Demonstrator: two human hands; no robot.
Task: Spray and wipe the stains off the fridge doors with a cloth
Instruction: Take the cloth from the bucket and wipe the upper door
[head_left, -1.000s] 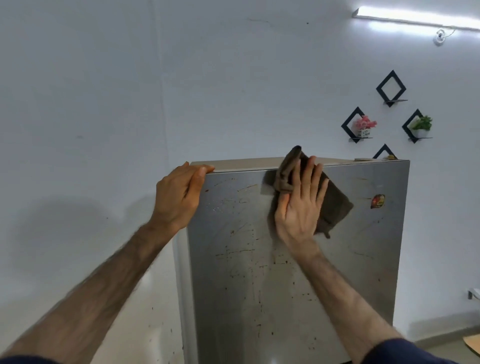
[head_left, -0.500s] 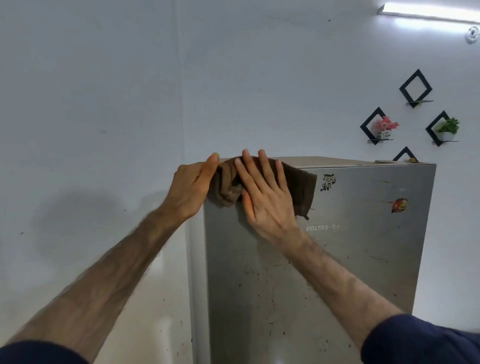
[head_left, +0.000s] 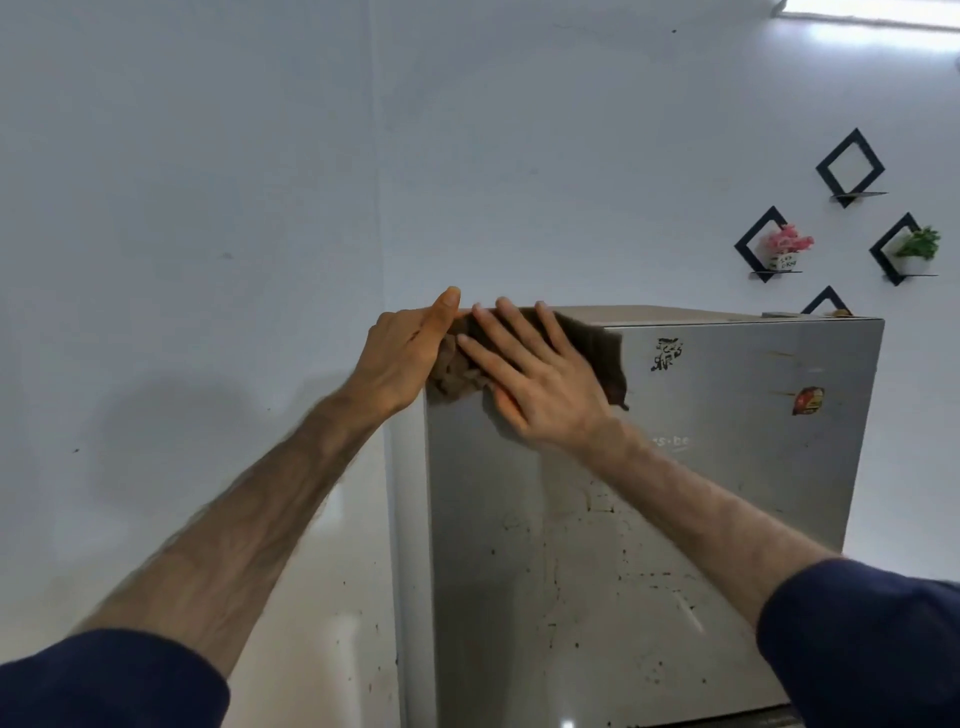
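Right hand (head_left: 540, 384): laid flat with fingers spread, its grip wide, palm pressing the brown cloth (head_left: 597, 353) against the upper left corner of the fridge door (head_left: 649, 545).
Left hand (head_left: 402, 358): at the door's top left corner, thumb up at the top edge, touching the bunched end of the cloth; whether its grip closes on anything I cannot tell.
Cloth: spread under the right palm, one edge hanging down the door.
Fridge door: grey metal, dark specks and streaks across its lower part; a round sticker (head_left: 808, 401) near the right edge.
Wall (head_left: 571, 156): white, with black diamond shelves (head_left: 850, 167) holding small plants.
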